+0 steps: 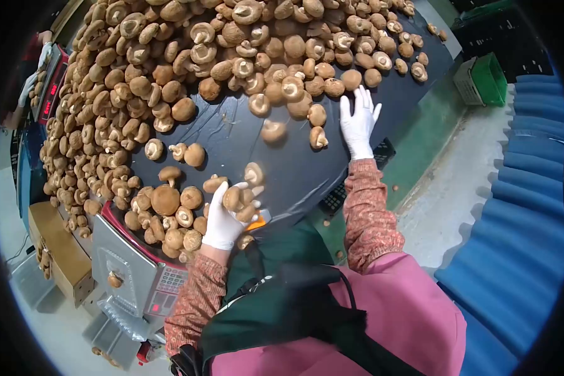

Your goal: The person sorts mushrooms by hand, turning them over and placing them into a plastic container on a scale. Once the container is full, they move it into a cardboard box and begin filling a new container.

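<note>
Brown shiitake mushrooms (232,37) lie heaped over the dark table top (294,169). In a white glove, my left hand (221,220) is closed around several shiitake mushrooms (233,199) at the near edge, beside a smaller pile (165,200). My right hand (358,123), also gloved, reaches out at the right edge with its fingers spread and nothing in it. Its fingertips are close to a few caps at the edge of the heap. Two mushrooms between my hands, one a blurred cap (273,131), look smeared by motion.
At the lower left stands a scale (128,263) with a clear plastic tray and one mushroom on it. A cardboard box (59,250) is beyond it. Another person's gloved hand (28,89) is at a red scale (51,88). Right: a green basket (495,81) and blue corrugated sheeting (520,225).
</note>
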The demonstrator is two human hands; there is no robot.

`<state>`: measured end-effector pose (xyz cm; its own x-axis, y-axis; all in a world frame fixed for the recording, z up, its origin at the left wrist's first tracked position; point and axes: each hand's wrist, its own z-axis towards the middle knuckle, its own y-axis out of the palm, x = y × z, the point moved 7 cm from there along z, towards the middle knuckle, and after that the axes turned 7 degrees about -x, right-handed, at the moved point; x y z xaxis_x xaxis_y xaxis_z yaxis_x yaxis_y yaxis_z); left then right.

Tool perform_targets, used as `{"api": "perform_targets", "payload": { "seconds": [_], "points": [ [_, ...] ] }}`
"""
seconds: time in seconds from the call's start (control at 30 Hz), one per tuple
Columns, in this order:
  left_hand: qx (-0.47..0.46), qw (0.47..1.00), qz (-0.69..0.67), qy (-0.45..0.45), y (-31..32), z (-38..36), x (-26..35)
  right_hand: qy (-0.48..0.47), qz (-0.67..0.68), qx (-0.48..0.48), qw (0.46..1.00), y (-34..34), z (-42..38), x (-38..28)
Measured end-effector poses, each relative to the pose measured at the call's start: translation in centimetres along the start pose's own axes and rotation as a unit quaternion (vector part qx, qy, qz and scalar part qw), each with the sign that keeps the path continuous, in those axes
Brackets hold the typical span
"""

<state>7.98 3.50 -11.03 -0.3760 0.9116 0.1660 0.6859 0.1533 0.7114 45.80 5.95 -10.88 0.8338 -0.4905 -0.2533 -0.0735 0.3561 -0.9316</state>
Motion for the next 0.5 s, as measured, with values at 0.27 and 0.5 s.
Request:
{"api": "perform_targets", "payload": {
  "seconds": [0.27,0.5],
  "points": [
    [-0.019,1.000,-0.002,0.009,-0.6,-0.7,-0.4,-0.006,0.208,0.083,0.975,-3.3,0.1,-0.2],
    [-0.033,0.999,-0.005,0.022,0.0,-1.0,0.0,-0.007,0.244,0.077,0.967,-4.3,0.7,1.8]
  ]
}}
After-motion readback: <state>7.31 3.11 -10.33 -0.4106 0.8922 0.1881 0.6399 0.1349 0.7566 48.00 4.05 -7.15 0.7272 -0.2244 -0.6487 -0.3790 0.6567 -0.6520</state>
